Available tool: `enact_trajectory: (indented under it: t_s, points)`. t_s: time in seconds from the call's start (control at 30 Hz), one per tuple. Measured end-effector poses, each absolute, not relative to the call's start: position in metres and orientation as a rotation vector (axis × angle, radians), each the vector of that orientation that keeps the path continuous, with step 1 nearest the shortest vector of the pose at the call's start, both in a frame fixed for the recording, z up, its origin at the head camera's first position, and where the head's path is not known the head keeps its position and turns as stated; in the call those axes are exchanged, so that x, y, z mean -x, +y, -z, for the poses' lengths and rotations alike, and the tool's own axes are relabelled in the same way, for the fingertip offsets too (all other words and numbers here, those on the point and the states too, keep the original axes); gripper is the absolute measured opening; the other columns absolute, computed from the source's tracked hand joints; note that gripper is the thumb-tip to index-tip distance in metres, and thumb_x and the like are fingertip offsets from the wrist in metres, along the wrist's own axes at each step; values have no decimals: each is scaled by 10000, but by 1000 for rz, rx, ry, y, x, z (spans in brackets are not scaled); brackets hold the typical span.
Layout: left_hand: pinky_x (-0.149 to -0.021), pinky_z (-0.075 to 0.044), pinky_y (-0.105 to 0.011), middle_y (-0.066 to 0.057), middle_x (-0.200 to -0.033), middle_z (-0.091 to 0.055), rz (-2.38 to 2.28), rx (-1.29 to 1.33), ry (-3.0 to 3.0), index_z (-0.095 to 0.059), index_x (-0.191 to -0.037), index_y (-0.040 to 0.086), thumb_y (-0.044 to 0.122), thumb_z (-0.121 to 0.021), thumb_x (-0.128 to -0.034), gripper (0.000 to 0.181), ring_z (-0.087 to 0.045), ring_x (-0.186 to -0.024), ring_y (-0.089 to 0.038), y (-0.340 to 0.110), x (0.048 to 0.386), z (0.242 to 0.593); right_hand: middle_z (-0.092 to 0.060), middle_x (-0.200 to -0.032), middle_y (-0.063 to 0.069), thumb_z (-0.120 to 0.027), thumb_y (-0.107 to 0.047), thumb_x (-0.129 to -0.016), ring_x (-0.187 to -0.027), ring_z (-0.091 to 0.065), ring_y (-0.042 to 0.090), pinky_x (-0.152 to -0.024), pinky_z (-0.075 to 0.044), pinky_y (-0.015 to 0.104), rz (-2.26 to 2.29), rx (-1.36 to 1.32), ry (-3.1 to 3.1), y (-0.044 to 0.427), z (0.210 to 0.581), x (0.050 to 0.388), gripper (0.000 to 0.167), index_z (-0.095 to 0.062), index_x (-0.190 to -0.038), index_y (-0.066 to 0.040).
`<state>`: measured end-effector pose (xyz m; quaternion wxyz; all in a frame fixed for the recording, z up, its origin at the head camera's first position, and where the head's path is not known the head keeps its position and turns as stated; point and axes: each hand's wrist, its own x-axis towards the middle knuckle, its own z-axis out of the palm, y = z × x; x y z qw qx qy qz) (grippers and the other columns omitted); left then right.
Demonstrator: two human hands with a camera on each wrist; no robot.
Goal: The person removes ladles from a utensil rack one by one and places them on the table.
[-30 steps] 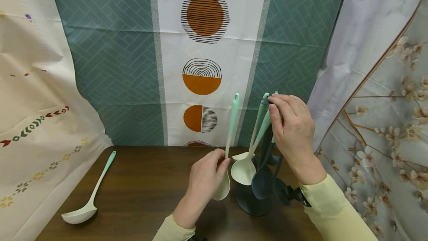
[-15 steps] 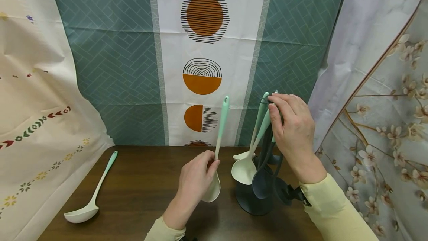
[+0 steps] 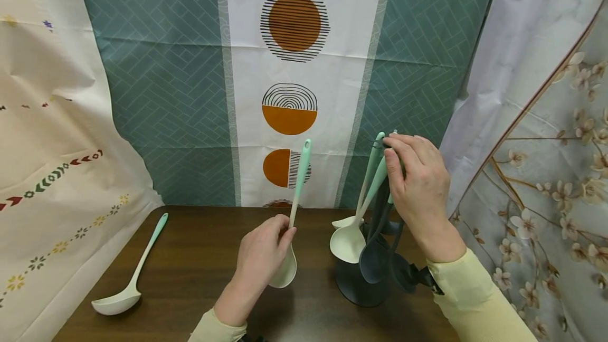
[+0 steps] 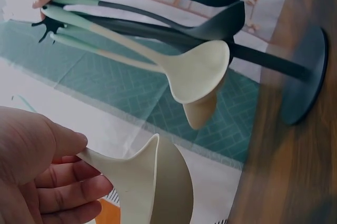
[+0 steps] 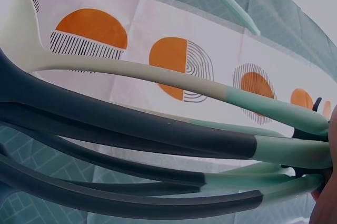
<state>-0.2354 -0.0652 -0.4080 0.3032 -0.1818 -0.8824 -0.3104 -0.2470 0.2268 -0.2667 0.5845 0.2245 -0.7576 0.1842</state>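
My left hand pinches a cream ladle with a mint handle low on its stem, the handle pointing up and the bowl just above the table or on it; I cannot tell which. In the left wrist view the thumb and forefinger of the left hand grip the stem by the ladle's bowl. My right hand holds the top of a dark utensil stand, its fingers bent over the hook ring. Cream ladles and dark utensils hang from it.
Another cream ladle with a mint handle lies on the brown table at the left. Patterned cloths hang behind and at both sides, with the flowered cloth close to the right arm.
My left hand has moved left with the ladle, away from the stand. The right hand has stayed at the top of the stand.
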Motion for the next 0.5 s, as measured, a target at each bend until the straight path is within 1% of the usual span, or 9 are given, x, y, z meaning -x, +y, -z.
enact_trajectory:
  t_s: [0.23,0.5]
  points:
    - [-545,-461,-299,111,-801,-658,779,478,-2351,-740,-980,193,168,-884,-965,147,-570,-623,-85,-77,239,413,-760,-1310,141,-522,-394,-1180,-1262,-678,392,-1160,-464,476,-434,-517,-1753,228,267,248,462,-796,-1288,-39]
    - [-518,-441,-304,102,-778,-658,727,431,-2391,-737,-953,182,154,-898,-947,164,-557,-597,-88,-95,241,417,-762,-1311,139,-530,-384,-1176,-1269,-678,381,-1173,-455,481,-437,-526,-1756,227,267,248,452,-799,-1286,-37]
